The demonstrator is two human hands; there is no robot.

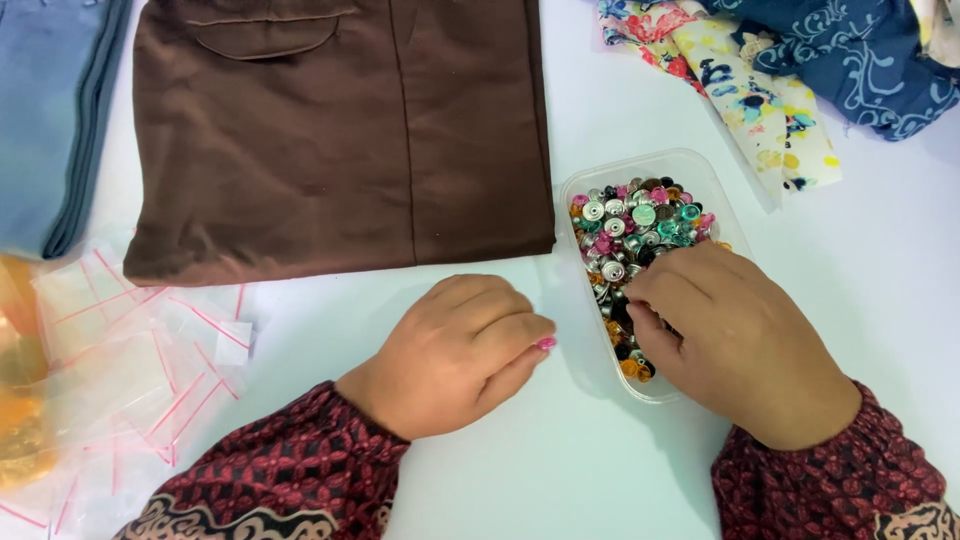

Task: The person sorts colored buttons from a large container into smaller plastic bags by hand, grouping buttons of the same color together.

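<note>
Over the clear tub (700, 180) of mixed buttons (628, 225), running lengthwise away from the person: right hand (735, 345), fingers curled down among them, pinch hidden. Just left on the white table (600, 470), apart from the tub: left hand (455, 355), loosely fisted, apparently empty.

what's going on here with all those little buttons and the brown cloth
A person sits at a white table. Their right hand reaches into a clear plastic tub of mixed coloured and silver buttons, fingers down among them. The left hand rests curled on the table beside it. Folded brown cloth lies just above, small zip bags to the left.
</note>
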